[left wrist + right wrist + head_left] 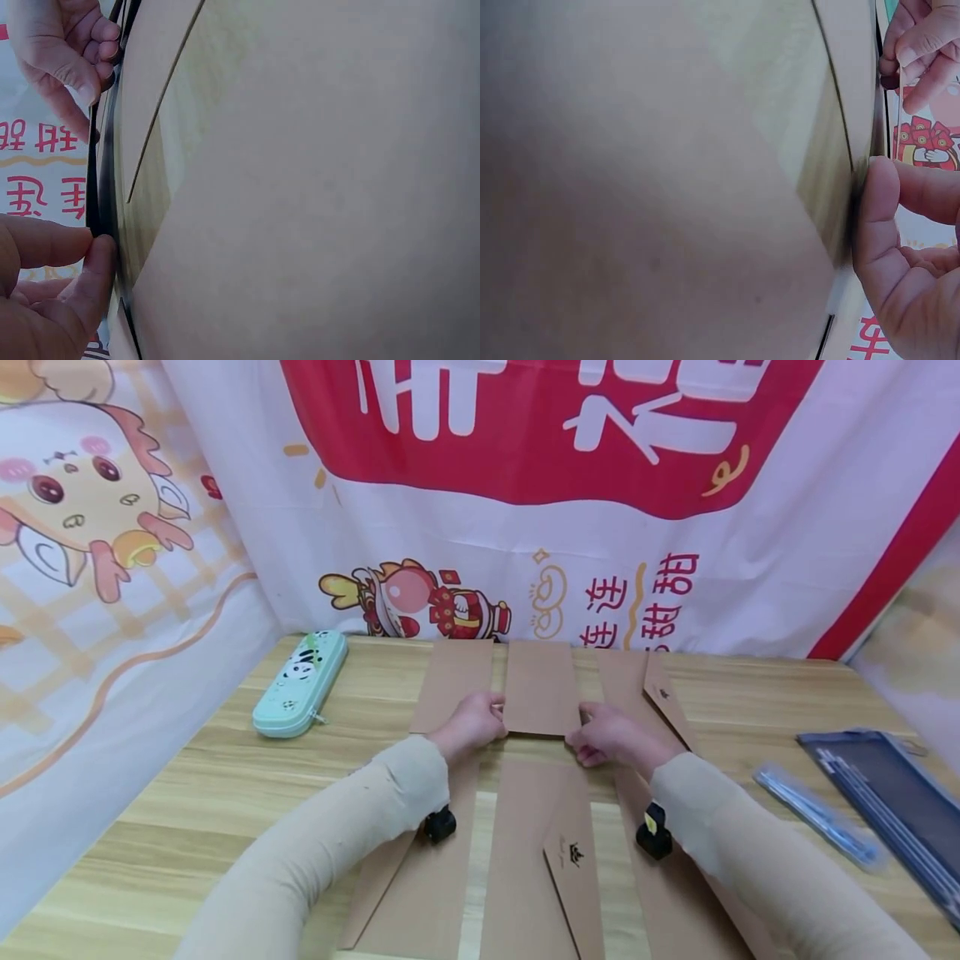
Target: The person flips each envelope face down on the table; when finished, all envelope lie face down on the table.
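Note:
Both hands hold a plain brown kraft envelope (540, 687) at the middle of the back row, by the two corners of its near edge. My left hand (474, 725) pinches the left corner between thumb and fingers, while my right hand (613, 735) pinches the right one. From the left wrist, the envelope's edge shows thin and dark between thumb and finger of the left hand (56, 292). Brown envelopes flank it, one at the left (450, 685) and one with a printed flap at the right (622, 685). Nearer lies an envelope with a crown print (525, 827).
More brown envelopes lie under the forearms, at front left (438, 893) and front right (675, 893). A mint panda pencil case (300, 687) sits back left. To the right are a clear packet of blue pens (817, 814) and a dark blue pouch (885, 777). Printed cloth (525, 543) hangs behind.

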`<state>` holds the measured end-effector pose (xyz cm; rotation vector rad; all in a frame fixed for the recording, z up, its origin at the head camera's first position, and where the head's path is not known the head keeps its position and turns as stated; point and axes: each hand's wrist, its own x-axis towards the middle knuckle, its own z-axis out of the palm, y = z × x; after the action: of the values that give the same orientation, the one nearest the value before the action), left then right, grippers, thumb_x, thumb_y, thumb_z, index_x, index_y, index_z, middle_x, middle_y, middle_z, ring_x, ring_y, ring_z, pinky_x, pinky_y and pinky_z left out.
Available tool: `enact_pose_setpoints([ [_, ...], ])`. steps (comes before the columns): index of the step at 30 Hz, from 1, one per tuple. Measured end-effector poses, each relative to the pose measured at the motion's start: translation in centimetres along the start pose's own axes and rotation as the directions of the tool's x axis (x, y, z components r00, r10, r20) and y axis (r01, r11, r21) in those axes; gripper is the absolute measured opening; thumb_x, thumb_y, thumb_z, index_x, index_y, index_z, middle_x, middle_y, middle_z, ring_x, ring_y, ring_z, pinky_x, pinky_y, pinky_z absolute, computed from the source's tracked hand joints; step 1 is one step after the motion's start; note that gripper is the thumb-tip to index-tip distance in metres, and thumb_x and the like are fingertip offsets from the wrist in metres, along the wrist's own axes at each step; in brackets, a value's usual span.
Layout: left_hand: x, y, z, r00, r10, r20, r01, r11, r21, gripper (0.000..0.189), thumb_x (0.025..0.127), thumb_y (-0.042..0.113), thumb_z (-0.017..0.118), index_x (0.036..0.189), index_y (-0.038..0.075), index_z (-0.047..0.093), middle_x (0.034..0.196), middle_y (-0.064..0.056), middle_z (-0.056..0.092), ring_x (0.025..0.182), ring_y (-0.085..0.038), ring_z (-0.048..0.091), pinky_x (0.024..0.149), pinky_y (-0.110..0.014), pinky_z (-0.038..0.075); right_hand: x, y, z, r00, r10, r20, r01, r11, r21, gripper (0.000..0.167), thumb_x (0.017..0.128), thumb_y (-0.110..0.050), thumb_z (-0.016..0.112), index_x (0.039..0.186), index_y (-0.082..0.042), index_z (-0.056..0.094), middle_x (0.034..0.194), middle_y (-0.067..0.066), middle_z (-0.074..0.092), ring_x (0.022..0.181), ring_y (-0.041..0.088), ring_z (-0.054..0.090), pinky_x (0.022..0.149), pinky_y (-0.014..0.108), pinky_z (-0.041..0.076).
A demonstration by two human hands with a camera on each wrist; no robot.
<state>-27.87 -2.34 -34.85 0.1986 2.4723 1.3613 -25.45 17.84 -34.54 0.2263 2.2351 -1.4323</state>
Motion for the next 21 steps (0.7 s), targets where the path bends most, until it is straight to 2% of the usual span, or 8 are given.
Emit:
enact_pose_setpoints([
  [4, -0.2, 0.3, -0.2, 1.0, -0.003, -0.009, 0.004, 0.997, 0.072, 0.063, 0.075, -0.009, 0.06, 0.135, -0.003, 0.042, 0.075, -0.005, 0.053, 0.067, -0.016, 0.047, 0.06, -0.021, 0.042, -0.1, 0.1, 0.1, 1.0, -0.007, 0.013, 0.007, 1.0, -0.013, 0.081, 0.086, 0.005, 0.055, 0.148, -0.003, 0.003, 0.064, 0.006, 0.053, 0.052, 0.012, 0.052, 0.05, 0.024, 0.051],
  [5, -0.3, 0.4, -0.2, 1.0, -0.003, -0.011, 0.004, 0.996, 0.095, 0.063, 0.075, -0.008, 0.061, 0.135, -0.003, 0.043, 0.081, -0.007, 0.057, 0.069, -0.016, 0.048, 0.063, -0.022, 0.044, -0.1, 0.0, 0.1, 1.0, -0.004, 0.012, 0.004, 1.0, -0.024, 0.082, 0.085, 0.005, 0.055, 0.148, -0.003, 0.003, 0.062, 0.005, 0.052, 0.051, 0.012, 0.051, 0.049, 0.024, 0.05],
  [8, -0.5, 0.6, -0.3, 1.0, -0.004, -0.025, 0.009, 0.984, 0.176, 0.062, 0.074, -0.003, 0.065, 0.133, -0.004, 0.044, 0.11, -0.011, 0.061, 0.089, -0.018, 0.054, 0.08, -0.026, 0.049, -0.2, -0.1, 0.0, 1.0, 0.009, 0.011, -0.009, 0.997, -0.072, 0.082, 0.085, 0.005, 0.056, 0.148, -0.003, 0.005, 0.06, 0.004, 0.05, 0.049, 0.011, 0.049, 0.047, 0.022, 0.048],
  [11, -0.7, 0.7, -0.5, 0.999, -0.014, -0.036, 0.021, 0.975, 0.222, 0.062, 0.075, -0.001, 0.065, 0.133, -0.003, 0.044, 0.134, -0.014, 0.049, 0.107, -0.022, 0.049, 0.096, -0.032, 0.044, -0.3, -0.2, -0.2, 1.0, 0.017, 0.019, -0.015, 0.995, -0.099, 0.082, 0.085, 0.004, 0.056, 0.148, -0.003, 0.004, 0.062, 0.004, 0.05, 0.05, 0.011, 0.049, 0.047, 0.022, 0.047],
  [14, -0.9, 0.8, -0.8, 1.0, -0.017, -0.027, 0.021, 0.983, 0.181, 0.063, 0.077, -0.001, 0.064, 0.136, -0.001, 0.04, 0.11, -0.013, 0.061, 0.09, -0.021, 0.056, 0.08, -0.029, 0.05, -0.5, -0.1, -0.4, 1.0, 0.004, 0.018, -0.002, 0.996, -0.09, 0.084, 0.085, 0.004, 0.056, 0.148, -0.004, 0.001, 0.066, 0.006, 0.051, 0.052, 0.011, 0.049, 0.049, 0.021, 0.047],
  [16, -1.0, 0.8, -1.0, 1.0, 0.005, -0.026, -0.001, 0.989, 0.145, 0.064, 0.079, -0.001, 0.063, 0.137, 0.0, 0.039, 0.093, -0.01, 0.062, 0.075, -0.018, 0.055, 0.067, -0.024, 0.05, -0.9, 0.0, -0.8, 0.999, -0.027, 0.016, 0.028, 0.996, -0.079, 0.084, 0.085, 0.005, 0.054, 0.148, -0.004, 0.0, 0.068, 0.006, 0.052, 0.054, 0.012, 0.049, 0.05, 0.022, 0.046],
  [18, -1.0, 1.0, -1.2, 0.999, 0.044, -0.031, -0.04, 0.992, 0.118, 0.062, 0.081, 0.001, 0.063, 0.138, 0.0, 0.039, 0.08, -0.006, 0.058, 0.065, -0.015, 0.053, 0.06, -0.022, 0.048, -1.4, 0.0, -1.3, 0.997, -0.074, 0.016, 0.075, 0.994, -0.074, 0.082, 0.086, 0.005, 0.052, 0.148, -0.004, -0.002, 0.067, 0.005, 0.05, 0.054, 0.012, 0.047, 0.05, 0.022, 0.045],
  [21, -1.0, 1.8, -1.3, 0.99, 0.127, -0.063, -0.119, 0.986, 0.12, 0.058, 0.082, 0.003, 0.064, 0.136, 0.0, 0.042, 0.09, -0.008, 0.061, 0.073, -0.014, 0.055, 0.069, -0.024, 0.05, -2.2, -0.2, -2.4, 0.99, -0.142, 0.011, 0.143, 0.986, -0.084, 0.078, 0.089, 0.001, 0.049, 0.148, -0.003, -0.003, 0.063, 0.003, 0.049, 0.055, 0.012, 0.047, 0.052, 0.023, 0.045],
])
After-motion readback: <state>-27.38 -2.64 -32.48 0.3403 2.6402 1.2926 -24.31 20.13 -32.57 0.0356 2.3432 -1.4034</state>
